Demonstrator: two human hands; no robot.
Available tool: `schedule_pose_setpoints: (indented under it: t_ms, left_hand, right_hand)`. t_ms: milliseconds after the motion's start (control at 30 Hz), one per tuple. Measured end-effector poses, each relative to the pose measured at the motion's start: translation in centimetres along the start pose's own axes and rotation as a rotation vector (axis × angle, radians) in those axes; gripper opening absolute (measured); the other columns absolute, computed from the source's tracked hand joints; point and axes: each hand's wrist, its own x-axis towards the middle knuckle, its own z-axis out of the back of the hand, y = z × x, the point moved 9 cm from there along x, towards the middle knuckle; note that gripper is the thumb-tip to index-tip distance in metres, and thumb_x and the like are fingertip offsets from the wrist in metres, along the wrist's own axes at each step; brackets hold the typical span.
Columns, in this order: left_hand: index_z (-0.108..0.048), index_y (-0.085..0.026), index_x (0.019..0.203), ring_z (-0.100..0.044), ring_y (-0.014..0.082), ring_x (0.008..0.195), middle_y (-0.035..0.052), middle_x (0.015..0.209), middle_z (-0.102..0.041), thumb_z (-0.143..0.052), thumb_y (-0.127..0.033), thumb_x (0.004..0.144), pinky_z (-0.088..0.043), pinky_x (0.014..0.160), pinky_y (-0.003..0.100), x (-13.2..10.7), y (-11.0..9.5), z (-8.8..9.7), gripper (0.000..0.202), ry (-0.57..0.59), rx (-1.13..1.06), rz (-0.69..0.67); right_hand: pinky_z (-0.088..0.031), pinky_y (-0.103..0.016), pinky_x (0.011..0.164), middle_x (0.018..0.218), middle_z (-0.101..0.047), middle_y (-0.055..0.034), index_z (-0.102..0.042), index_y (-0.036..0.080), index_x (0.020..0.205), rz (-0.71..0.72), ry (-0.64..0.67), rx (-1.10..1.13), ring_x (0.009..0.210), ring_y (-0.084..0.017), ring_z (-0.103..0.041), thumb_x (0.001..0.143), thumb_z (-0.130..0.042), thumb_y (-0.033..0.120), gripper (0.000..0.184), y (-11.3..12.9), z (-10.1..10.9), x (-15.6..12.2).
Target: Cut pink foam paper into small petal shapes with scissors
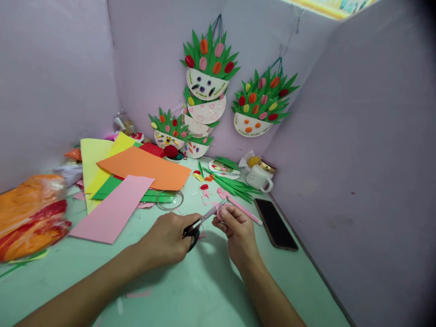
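My left hand (172, 238) is closed round the black handles of a pair of scissors (208, 213), whose blades point to the right and away from me. Facing it, my right hand (238, 231) pinches a small piece of pink paper (221, 211) at the blade tips. Fingers partly hide that piece. Just beyond the hands, small pink cutouts (222, 193) and scraps lie on the table, beside a pink pen (243, 210). A red cutout (204, 186) and long green paper leaves (233, 185) are a little farther back.
Coloured paper sheets (143, 168) are piled at the left, near a plastic bag (30, 213) and a tape roll (170, 200). A phone (275, 225) and a white mug (260, 177) stand at the right. Paper flower baskets (207, 84) hang on the back wall.
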Motion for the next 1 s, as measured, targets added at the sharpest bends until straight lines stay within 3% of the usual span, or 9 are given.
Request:
schedule_pose_setpoints:
  t_ms: [400,1000]
  left_hand:
    - [-0.059,-0.028,0.093,-0.051,0.0130,0.060,-0.0046,0.066,-0.059,-0.043,-0.014,0.071,-0.029,0.053,0.022,-0.2,0.3,0.4,0.031,-0.004,0.062,-0.026]
    - [-0.059,-0.027,0.089,-0.049,0.0121,0.060,-0.0050,0.064,-0.056,-0.042,-0.011,0.069,-0.028,0.054,0.021,-0.1,0.2,0.7,0.030,0.030,0.042,-0.015]
  right_hand:
    - [-0.049,-0.025,0.062,0.060,-0.058,0.0029,-0.064,0.018,0.062,0.061,0.066,-0.094,0.059,-0.011,-0.054,0.063,-0.072,0.030,0.014,1.1,-0.3,0.1]
    - [-0.050,-0.026,0.062,0.062,-0.060,0.0016,-0.066,0.018,0.063,0.051,0.049,-0.100,0.060,-0.012,-0.055,0.060,-0.075,0.031,0.017,1.1,-0.1,0.1]
